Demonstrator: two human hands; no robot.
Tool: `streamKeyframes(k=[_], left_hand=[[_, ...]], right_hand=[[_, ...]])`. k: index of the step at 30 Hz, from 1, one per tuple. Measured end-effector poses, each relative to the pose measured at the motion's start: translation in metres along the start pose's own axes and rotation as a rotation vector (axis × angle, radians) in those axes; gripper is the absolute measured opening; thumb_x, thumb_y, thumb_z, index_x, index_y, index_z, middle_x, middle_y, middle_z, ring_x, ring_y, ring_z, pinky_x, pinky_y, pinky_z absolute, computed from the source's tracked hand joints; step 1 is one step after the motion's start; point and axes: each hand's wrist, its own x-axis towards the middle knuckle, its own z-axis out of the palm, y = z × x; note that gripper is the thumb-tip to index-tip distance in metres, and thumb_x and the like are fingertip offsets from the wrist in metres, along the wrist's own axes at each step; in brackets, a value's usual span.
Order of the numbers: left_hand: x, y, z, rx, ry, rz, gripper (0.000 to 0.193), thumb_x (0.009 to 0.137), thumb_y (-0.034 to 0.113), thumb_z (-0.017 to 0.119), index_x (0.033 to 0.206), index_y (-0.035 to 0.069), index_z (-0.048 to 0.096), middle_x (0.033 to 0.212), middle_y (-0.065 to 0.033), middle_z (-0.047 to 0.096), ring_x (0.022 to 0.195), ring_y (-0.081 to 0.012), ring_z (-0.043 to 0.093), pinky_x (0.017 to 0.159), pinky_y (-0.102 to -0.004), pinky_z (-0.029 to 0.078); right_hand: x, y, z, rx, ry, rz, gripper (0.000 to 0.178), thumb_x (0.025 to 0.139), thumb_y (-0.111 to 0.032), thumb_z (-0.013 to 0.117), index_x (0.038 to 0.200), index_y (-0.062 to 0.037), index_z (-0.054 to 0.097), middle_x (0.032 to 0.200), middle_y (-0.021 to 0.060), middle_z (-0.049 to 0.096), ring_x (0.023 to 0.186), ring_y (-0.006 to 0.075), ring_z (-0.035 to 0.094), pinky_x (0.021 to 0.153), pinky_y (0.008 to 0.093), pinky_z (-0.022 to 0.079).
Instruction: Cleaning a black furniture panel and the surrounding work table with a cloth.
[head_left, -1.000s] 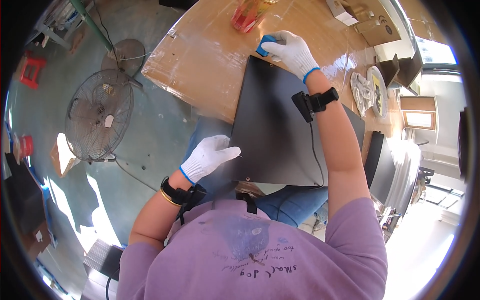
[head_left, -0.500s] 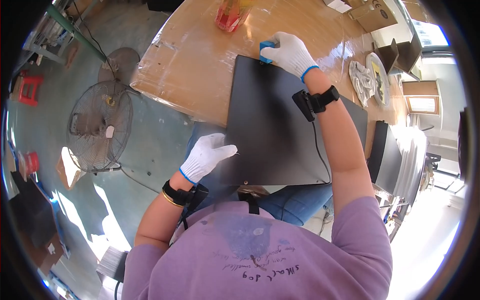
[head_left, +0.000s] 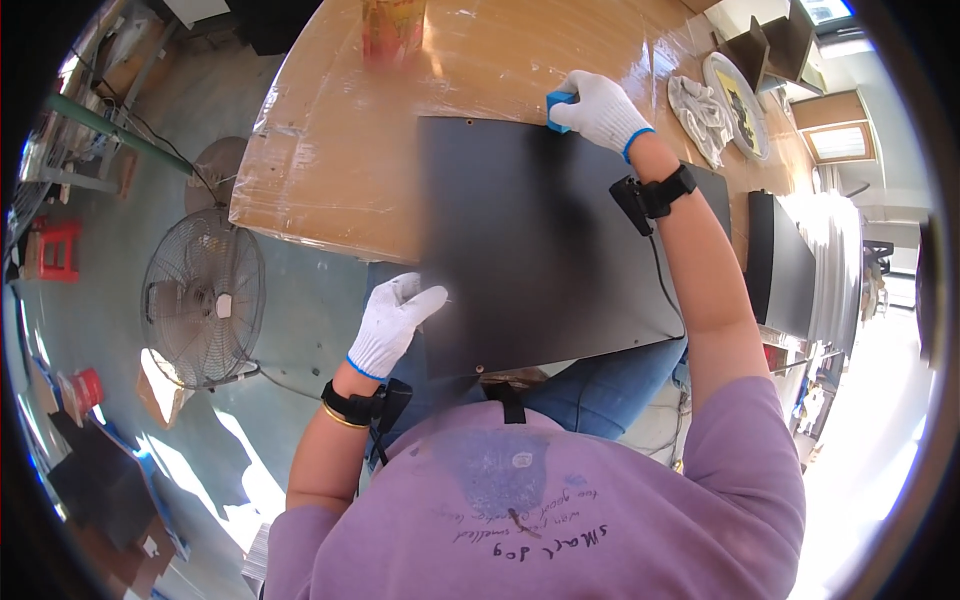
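Head view: black panel [head_left: 500, 240] lies on the worktop [head_left: 320, 170], running out past the worktop's near edge over the person's lap; can't tell if the legs carry any of it. Right hand [head_left: 603, 112], gloved, is closed around a blue block [head_left: 558, 113] at the panel's far edge, looks to be touching it. Left hand [head_left: 388, 325], also gloved, sits at the panel's left edge, thumb apart from bent fingers; that edge is blurred, so can't tell if it's gripping. Progress, my read: panel is laid flat, block is in hand and on station, so work along the far edge looks under way. How much of the edge is covered, or what's left elsewhere, doesn't show. Reddish container [head_left: 392, 35] by the worktop's far edge, crumpled cloth [head_left: 700, 120] toward its right edge, both clear of the panel.
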Motion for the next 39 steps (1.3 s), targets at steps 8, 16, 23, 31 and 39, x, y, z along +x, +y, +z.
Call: streamKeyframes(k=[8, 16, 23, 31, 39], left_hand=[[0.011, 0.007, 0.008, -0.008, 0.020, -0.030, 0.038, 0.090, 0.018, 0.064, 0.119, -0.006, 0.059, 0.107, -0.0081, 0.065, 0.096, -0.0134, 0.060, 0.085, -0.0266, 0.048], [0.002, 0.002, 0.021, -0.352, 0.157, 0.076, 0.027, 0.091, 0.015, 0.064, 0.111, -0.003, 0.063, 0.097, -0.0042, 0.066, 0.086, -0.0098, 0.059, 0.076, -0.0236, 0.047], [0.005, 0.000, 0.023, -0.375, 0.147, 0.071, 0.026, 0.091, 0.014, 0.063, 0.112, -0.001, 0.062, 0.101, -0.0050, 0.066, 0.090, -0.0120, 0.062, 0.079, -0.0250, 0.049], [0.003, 0.002, 0.025, -0.375, 0.172, 0.057, 0.022, 0.092, 0.015, 0.063, 0.108, 0.000, 0.063, 0.098, -0.0040, 0.066, 0.087, -0.0114, 0.062, 0.076, -0.0246, 0.049], [0.002, 0.002, 0.022, -0.392, 0.193, 0.053, 0.022, 0.092, 0.015, 0.062, 0.108, 0.000, 0.063, 0.097, -0.0044, 0.066, 0.085, -0.0119, 0.063, 0.074, -0.0249, 0.050]], right_hand=[[0.018, -0.037, 0.025, 0.117, 0.094, -0.182, 0.038, 0.076, -0.028, 0.065, 0.102, -0.0001, 0.066, 0.089, 0.0139, 0.070, 0.081, 0.0236, 0.067, 0.075, 0.0337, 0.053], [-0.012, 0.020, 0.004, 0.070, 0.099, 0.011, 0.034, 0.075, -0.026, 0.065, 0.096, 0.0001, 0.064, 0.085, 0.0156, 0.068, 0.082, 0.0281, 0.067, 0.076, 0.0362, 0.052], [-0.047, 0.145, -0.051, -0.151, 0.214, 0.300, 0.036, 0.075, -0.028, 0.065, 0.099, -0.0004, 0.066, 0.088, 0.0138, 0.070, 0.083, 0.0258, 0.067, 0.078, 0.0352, 0.053], [-0.020, 0.053, -0.008, 0.166, 0.152, 0.007, 0.044, 0.076, -0.032, 0.063, 0.108, -0.0022, 0.067, 0.096, 0.0185, 0.070, 0.093, 0.0327, 0.067, 0.085, 0.0377, 0.051], [-0.028, 0.059, -0.016, 0.005, 0.113, 0.095, 0.033, 0.076, -0.028, 0.063, 0.096, -0.0012, 0.064, 0.088, 0.0169, 0.070, 0.084, 0.0333, 0.067, 0.078, 0.0379, 0.053]])
